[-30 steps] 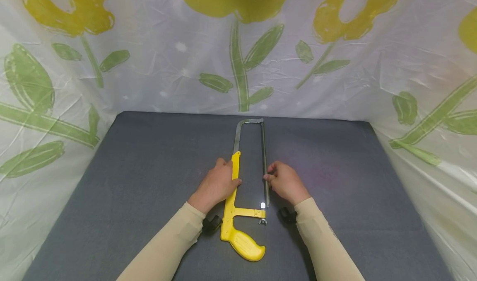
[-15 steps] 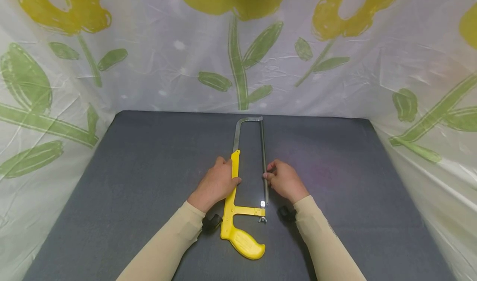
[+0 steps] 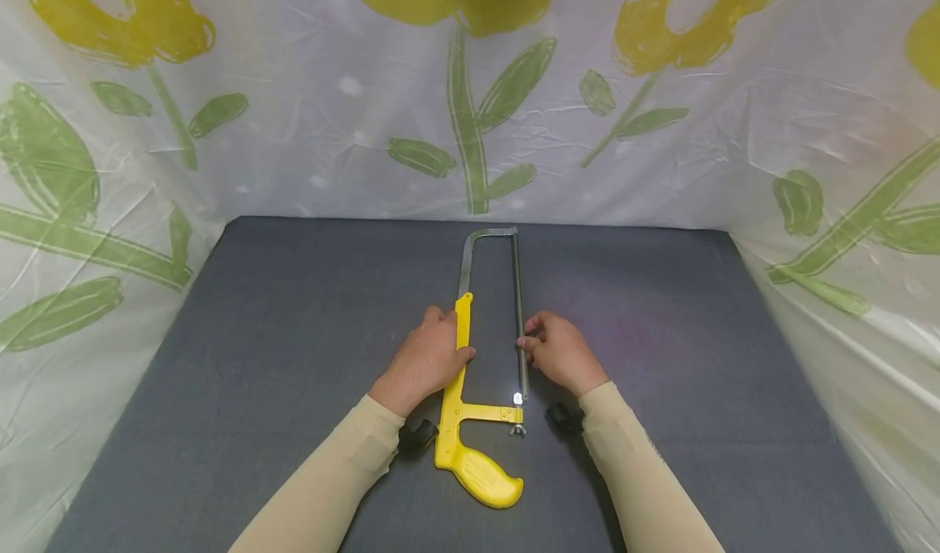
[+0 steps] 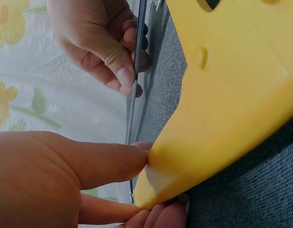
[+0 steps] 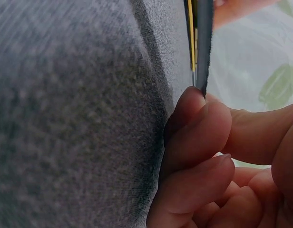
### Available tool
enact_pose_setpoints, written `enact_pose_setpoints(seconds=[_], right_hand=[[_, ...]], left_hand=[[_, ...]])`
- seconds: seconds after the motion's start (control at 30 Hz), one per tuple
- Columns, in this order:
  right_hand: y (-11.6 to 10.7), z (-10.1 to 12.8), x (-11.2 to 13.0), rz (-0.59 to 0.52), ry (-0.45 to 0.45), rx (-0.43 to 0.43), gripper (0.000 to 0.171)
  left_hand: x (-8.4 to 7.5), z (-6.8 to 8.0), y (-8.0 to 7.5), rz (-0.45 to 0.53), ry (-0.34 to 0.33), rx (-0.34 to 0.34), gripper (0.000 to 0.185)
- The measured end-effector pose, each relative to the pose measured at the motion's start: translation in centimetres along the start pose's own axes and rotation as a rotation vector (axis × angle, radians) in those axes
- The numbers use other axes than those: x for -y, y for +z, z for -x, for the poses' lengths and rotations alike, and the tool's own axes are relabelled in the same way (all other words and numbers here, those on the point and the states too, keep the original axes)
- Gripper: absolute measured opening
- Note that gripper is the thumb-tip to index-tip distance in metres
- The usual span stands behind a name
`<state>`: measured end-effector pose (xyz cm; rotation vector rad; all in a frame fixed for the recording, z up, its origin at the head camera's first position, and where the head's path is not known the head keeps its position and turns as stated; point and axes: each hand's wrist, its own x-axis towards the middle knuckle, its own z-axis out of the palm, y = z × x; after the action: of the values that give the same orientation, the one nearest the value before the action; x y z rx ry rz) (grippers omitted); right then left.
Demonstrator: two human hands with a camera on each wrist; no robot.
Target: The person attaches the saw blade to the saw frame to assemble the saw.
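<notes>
A hacksaw with a yellow frame (image 3: 464,323) and yellow handle (image 3: 486,478) lies on the dark table, its metal bow pointing away from me. My left hand (image 3: 423,357) grips the yellow part of the frame, thumb over the top. On the other side, my right hand (image 3: 564,352) pinches the thin saw blade (image 3: 517,292) between thumb and fingers. The blade's far end meets the tip of the bow; its near end lies beside the yellow crossbar's metal post (image 3: 517,399), and whether it is hooked there I cannot tell. Fine teeth edge the blade (image 5: 205,52) in the right wrist view.
A wing nut (image 3: 517,431) sits under the crossbar's end. The dark grey cloth-covered table (image 3: 308,308) spreads around the saw. Behind and at both sides hangs a white sheet (image 3: 308,129) printed with yellow flowers and green leaves. Each wrist carries a small black camera.
Both hands keep their hold on the frame and the blade. The whole scene shifts slightly upward in the head view; otherwise almost nothing differs.
</notes>
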<state>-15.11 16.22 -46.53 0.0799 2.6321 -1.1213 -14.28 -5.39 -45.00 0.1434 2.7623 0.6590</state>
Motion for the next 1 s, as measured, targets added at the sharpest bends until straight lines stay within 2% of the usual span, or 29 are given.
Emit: enact_pose_setpoints(seconds=[0.37,0.6,1.0], right_hand=[[0.09,0.04,0.16,-0.006,0.014,0.009,0.019],[0.01,0.00,0.22,0.027,-0.005,-0.005,0.020],[0.04,0.02,0.27,0.012,-0.012,-0.001,0.021]], left_hand=[[0.11,0.08,0.02,0.000,0.000,0.001,0.076],[0.17,-0.06,-0.02,0.010,-0.003,0.003,0.076],[0.16,-0.21,0.14,0.005,-0.019,0.013,0.075]])
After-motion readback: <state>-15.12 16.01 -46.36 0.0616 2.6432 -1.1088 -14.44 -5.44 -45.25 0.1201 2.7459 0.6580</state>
